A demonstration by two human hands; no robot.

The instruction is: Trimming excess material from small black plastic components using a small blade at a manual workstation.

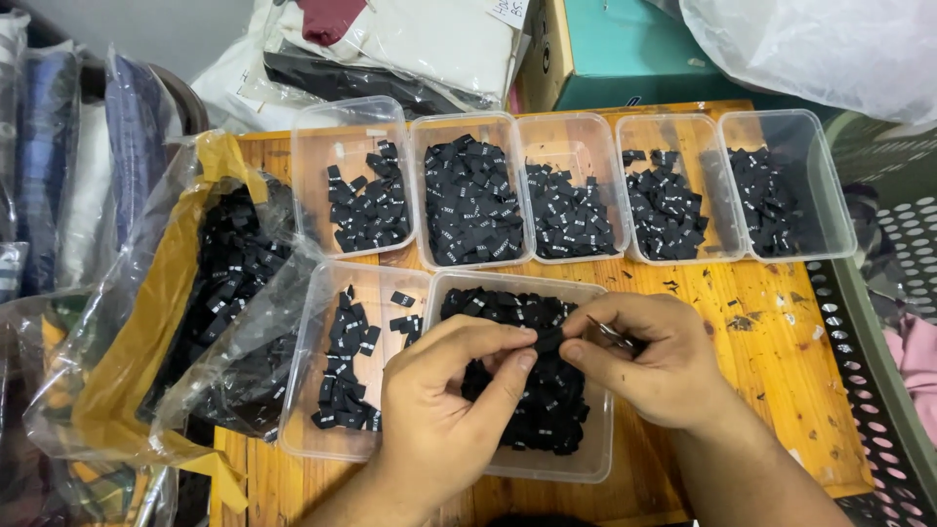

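Both hands meet over a clear plastic tub (597, 466) heaped with small black fabric labels (547, 405). My left hand (449, 405) pinches one black label (548, 339) between thumb and forefinger. My right hand (656, 361) grips the same label from the right and also holds a small pair of metal snips (613, 334) in its palm. A second tub (303, 390) to the left holds fewer labels.
Five clear tubs of black labels stand in a row at the back (468, 190) on an orange wooden table (771, 342). A yellow-edged plastic bag of labels (210, 293) lies left. Bagged cloth, a teal box (625, 49) and a perforated crate (878, 390) surround the table.
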